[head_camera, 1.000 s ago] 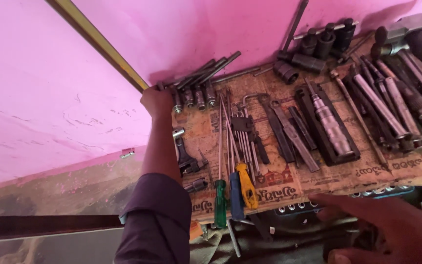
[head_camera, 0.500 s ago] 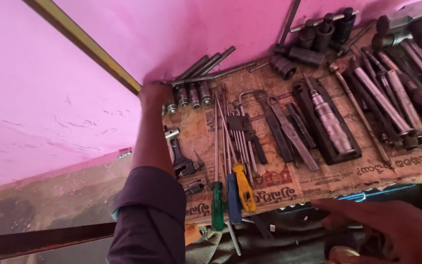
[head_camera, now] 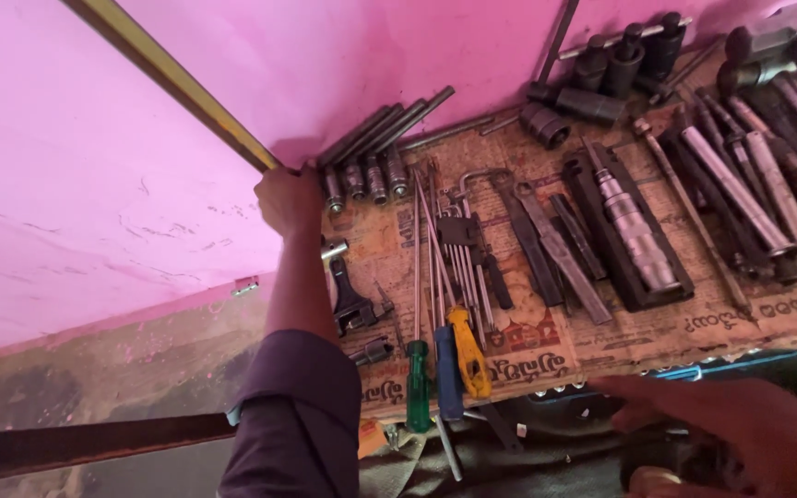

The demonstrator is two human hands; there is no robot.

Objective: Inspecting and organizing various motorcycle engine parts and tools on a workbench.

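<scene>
My left hand (head_camera: 290, 198) reaches to the far left corner of a tool shelf lined with newspaper (head_camera: 546, 346). Its fingers are curled against the pink wall, right beside a row of steel socket wrenches (head_camera: 366, 166); what is inside the fist is hidden. My right hand (head_camera: 740, 429) lies at the shelf's front edge at bottom right, fingers stretched leftward, nothing seen in it. Between the hands lie green (head_camera: 417, 387), blue (head_camera: 447, 373) and yellow (head_camera: 468, 352) handled screwdrivers and a bunch of hex keys (head_camera: 463, 240).
Flat spanners (head_camera: 546, 249), a steel driver in a black tray (head_camera: 638, 231), dark sockets (head_camera: 601, 88) and long box wrenches (head_camera: 749, 184) fill the shelf's right. A black clamp tool (head_camera: 352, 300) lies beside my forearm. A yellow strip (head_camera: 177, 83) crosses the pink wall (head_camera: 94, 184).
The view has shifted slightly. My left hand stays curled at the shelf's back left corner by the sockets, and my right hand stays at the front edge.
</scene>
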